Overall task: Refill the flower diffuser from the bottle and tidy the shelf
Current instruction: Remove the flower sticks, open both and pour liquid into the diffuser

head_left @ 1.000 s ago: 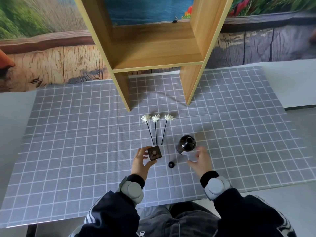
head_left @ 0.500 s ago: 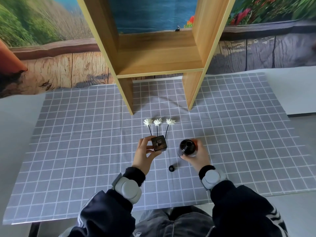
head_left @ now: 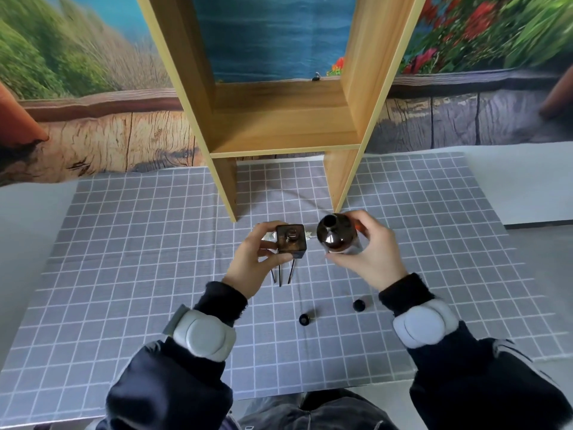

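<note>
My left hand (head_left: 252, 262) grips the small square dark diffuser jar (head_left: 290, 245), raised above the cloth with its open mouth facing up. My right hand (head_left: 370, 250) holds the round brown bottle (head_left: 338, 234), uncapped and lifted close beside the jar's right side. The flower sticks (head_left: 280, 274) lie on the cloth below the jar, their white heads mostly hidden behind it. Two small black caps, one (head_left: 305, 319) and another (head_left: 359, 305), rest on the cloth nearer to me.
A wooden shelf unit (head_left: 285, 131) stands at the back of the grey checked cloth (head_left: 124, 274), its legs just beyond my hands. A painted backdrop hangs behind. White table surface shows at both sides.
Both hands lifted their containers off the cloth and brought them up closer to the camera. The right hand went from reaching to gripping the bottle. A second cap is now visible.
</note>
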{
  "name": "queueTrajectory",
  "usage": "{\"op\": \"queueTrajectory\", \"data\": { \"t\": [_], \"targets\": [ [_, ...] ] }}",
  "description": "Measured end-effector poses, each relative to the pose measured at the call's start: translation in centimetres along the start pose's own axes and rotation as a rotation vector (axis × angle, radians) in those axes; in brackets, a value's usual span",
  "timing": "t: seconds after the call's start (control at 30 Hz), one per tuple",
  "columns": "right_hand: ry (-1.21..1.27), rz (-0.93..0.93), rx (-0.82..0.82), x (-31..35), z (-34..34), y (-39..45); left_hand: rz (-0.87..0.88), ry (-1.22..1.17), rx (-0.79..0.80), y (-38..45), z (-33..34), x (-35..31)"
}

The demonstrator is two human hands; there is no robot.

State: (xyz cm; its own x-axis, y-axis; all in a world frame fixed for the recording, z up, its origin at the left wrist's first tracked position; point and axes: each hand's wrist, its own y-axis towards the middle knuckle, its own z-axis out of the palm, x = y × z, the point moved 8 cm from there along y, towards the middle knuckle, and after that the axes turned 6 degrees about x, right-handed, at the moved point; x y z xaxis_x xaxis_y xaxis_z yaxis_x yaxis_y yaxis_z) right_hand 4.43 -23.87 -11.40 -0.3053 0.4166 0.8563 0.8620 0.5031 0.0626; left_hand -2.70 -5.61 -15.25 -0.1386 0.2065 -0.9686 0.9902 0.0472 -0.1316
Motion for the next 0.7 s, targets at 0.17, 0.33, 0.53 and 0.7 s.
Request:
{"op": "queueTrajectory", "data": {
  "t": [0.17,0.33,0.53,0.7],
  "targets": [
    [-0.198,-0.075,0.042,2.9,-0.9,0.3,0.061,0.055,-0.01,-0.7,-0.6,-1.9],
    [-0.284,-0.097,0.107,4.2,-0.7,0.0,0.103,0.117,-0.001,-1.7,-0.2,-3.1],
    [-0.341,-0.108,0.122,5.3,-0.9,-0.6,0.111,0.107,-0.016,-2.6,0.3,-3.5],
    [-0.421,-0.118,0.152,6.1,-0.9,-0.9,0.127,0.109,-0.04,-3.2,0.4,-4.0]
  ]
}}
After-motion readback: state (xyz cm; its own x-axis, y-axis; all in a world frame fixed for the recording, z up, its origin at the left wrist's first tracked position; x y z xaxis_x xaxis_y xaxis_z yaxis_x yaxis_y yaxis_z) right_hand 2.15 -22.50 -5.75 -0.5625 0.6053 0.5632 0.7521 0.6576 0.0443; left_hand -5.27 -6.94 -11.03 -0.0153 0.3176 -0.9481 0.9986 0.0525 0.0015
